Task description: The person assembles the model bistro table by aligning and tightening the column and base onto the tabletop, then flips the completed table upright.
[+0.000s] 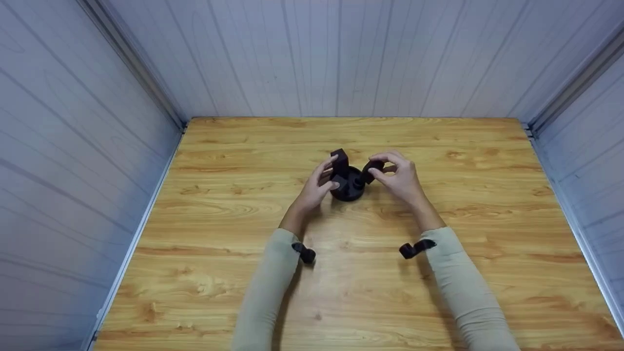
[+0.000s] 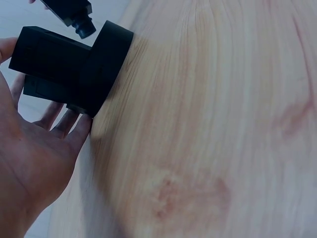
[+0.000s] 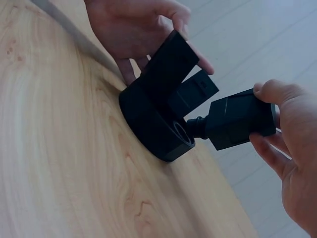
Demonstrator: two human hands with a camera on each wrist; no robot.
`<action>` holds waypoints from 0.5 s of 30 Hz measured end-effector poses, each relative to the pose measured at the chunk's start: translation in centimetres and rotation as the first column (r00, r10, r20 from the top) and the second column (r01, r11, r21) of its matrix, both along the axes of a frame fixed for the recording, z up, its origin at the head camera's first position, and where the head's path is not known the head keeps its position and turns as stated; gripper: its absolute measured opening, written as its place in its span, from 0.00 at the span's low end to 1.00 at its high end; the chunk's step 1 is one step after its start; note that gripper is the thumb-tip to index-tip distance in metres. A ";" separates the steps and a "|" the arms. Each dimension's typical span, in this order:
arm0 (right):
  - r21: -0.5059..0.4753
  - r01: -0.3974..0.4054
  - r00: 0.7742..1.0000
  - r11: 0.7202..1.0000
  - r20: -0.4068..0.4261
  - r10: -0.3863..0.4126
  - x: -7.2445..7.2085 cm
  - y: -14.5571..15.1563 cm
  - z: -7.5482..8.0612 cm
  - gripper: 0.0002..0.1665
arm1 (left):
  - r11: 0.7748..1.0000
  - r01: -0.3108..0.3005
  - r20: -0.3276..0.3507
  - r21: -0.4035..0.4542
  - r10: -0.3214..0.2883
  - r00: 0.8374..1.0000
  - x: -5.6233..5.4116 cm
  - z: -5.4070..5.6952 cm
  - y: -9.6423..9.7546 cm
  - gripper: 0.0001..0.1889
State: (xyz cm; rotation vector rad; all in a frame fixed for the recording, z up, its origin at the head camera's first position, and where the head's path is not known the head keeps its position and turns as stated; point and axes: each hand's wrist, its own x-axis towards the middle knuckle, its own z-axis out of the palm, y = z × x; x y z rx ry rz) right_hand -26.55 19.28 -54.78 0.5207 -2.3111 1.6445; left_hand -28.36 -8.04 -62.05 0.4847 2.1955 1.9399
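A round black holder (image 1: 351,194) sits on the wooden table, with two black rectangular blocks standing up from it. In the right wrist view these are a nearer block (image 3: 169,64) and one beside it (image 3: 194,95). My left hand (image 1: 313,191) grips the standing blocks, thumb on one and fingers round the other side, a fingertip down at the holder's rim. Between thumb and fingers, my right hand (image 1: 402,179) pinches a third black block (image 3: 240,119). Its ribbed neck (image 3: 198,128) points down, tilted, at a round hole in the holder; whether it touches is unclear.
The wood-grain table (image 1: 224,214) spreads out around the hands. Pale panelled walls (image 1: 312,58) enclose it at the back and both sides. Small black wrist cameras (image 1: 306,253) sit on the beige sleeves (image 1: 465,287).
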 end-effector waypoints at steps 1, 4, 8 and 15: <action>0.007 0.002 1.000 1.000 0.008 -0.002 0.0 0.0 -0.1 0.16 | 1.000 0.002 -0.001 0.002 -0.002 1.000 -0.1 -0.2 0.0 0.40; 0.024 -0.001 0.999 1.000 0.039 0.000 -0.1 -0.2 -0.5 0.17 | 1.000 -0.001 0.005 0.017 0.001 1.000 -0.6 -1.2 0.0 0.40; 0.060 -0.057 0.995 0.997 0.091 0.052 -0.2 -0.2 -0.5 0.21 | 0.999 -0.016 0.039 0.046 0.014 0.999 -1.9 -3.4 0.1 0.41; 0.111 -0.126 0.981 0.986 0.159 0.107 -0.4 -0.2 -0.3 0.28 | 0.998 0.014 0.000 0.061 -0.014 1.000 -3.4 -5.5 -0.2 0.42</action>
